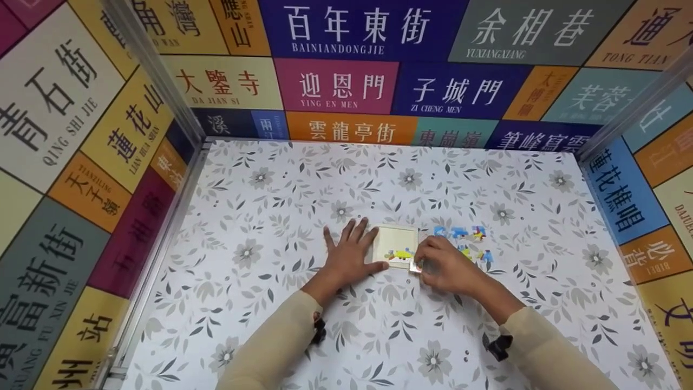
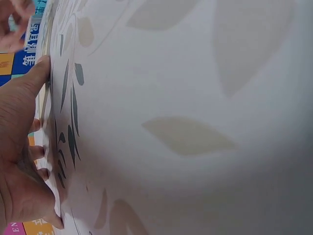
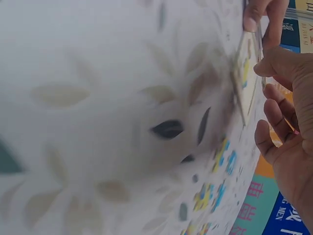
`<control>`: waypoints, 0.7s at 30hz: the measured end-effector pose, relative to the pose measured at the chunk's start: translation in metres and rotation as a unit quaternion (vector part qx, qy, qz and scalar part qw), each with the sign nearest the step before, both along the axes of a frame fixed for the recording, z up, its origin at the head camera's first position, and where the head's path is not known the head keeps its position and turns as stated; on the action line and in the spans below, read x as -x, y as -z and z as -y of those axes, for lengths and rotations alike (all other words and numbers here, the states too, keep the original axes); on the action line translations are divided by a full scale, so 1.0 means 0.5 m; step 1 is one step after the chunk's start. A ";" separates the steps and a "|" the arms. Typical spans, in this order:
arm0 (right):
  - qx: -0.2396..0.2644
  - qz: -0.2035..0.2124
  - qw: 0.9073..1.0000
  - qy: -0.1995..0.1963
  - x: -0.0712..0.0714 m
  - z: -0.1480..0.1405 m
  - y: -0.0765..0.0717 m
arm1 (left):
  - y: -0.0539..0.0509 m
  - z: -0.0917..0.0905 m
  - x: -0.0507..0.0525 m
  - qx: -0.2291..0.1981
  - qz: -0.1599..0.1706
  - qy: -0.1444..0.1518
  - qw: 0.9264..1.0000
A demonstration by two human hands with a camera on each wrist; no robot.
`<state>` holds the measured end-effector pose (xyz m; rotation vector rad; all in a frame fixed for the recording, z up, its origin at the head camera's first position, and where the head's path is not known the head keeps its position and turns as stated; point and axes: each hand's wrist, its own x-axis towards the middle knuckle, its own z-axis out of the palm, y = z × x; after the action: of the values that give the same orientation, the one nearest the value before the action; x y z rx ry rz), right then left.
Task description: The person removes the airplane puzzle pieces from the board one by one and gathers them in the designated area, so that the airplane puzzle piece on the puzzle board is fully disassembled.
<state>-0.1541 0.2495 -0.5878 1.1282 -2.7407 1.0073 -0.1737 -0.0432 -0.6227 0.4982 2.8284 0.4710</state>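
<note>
A square, pale puzzle tray (image 1: pixel 397 238) lies on the patterned cloth, with a few colourful puzzle pieces (image 1: pixel 401 254) along its near edge. My left hand (image 1: pixel 351 259) is spread flat at the tray's left side, thumb and fingertips touching its rim. At the lower right corner my right hand (image 1: pixel 446 267) pinches a small puzzle piece (image 1: pixel 416 266) between thumb and fingers; its picture is mostly hidden. The right wrist view shows the tray (image 3: pixel 248 105) edge-on beside that right hand (image 3: pixel 293 93). In the left wrist view, the left hand (image 2: pixel 22 142) presses along the tray's edge.
Loose blue, yellow and red puzzle pieces (image 1: pixel 459 232) lie in two rows right of the tray, partly behind the right hand. Printed panels (image 1: pixel 335 86) with large characters wall the table at the back and sides. Floral cloth (image 1: pixel 303 179) covers the tabletop.
</note>
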 end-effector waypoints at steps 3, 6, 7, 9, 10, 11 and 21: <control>0.003 -0.007 1.000 -0.003 -0.020 -0.029 0.009 | 0.002 0.001 -0.001 0.001 0.002 -0.001 1.000; -0.009 -0.007 1.000 -0.005 -0.034 -0.059 0.015 | 0.004 -0.001 -0.001 -0.001 0.004 -0.001 1.000; -0.015 -0.006 1.000 -0.005 -0.038 -0.068 0.016 | 0.005 -0.001 -0.001 -0.003 0.003 0.000 1.000; -0.028 -0.014 0.999 -0.010 -0.046 -0.084 0.017 | 0.007 -0.002 -0.001 -0.005 0.003 0.000 1.000; -0.033 -0.020 0.999 -0.014 -0.049 -0.091 0.018 | 0.007 -0.002 -0.001 -0.005 0.004 -0.001 1.000; -0.035 -0.025 0.999 -0.017 -0.053 -0.096 0.018 | 0.007 -0.002 -0.001 -0.006 0.004 -0.001 1.000; -0.049 -0.068 0.996 -0.037 -0.061 -0.115 0.019 | 0.001 -0.003 0.000 0.000 0.003 0.002 1.000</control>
<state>-0.1234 0.3072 -0.5971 1.2690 -2.6856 0.7792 -0.1736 -0.0418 -0.6231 0.5022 2.8219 0.4708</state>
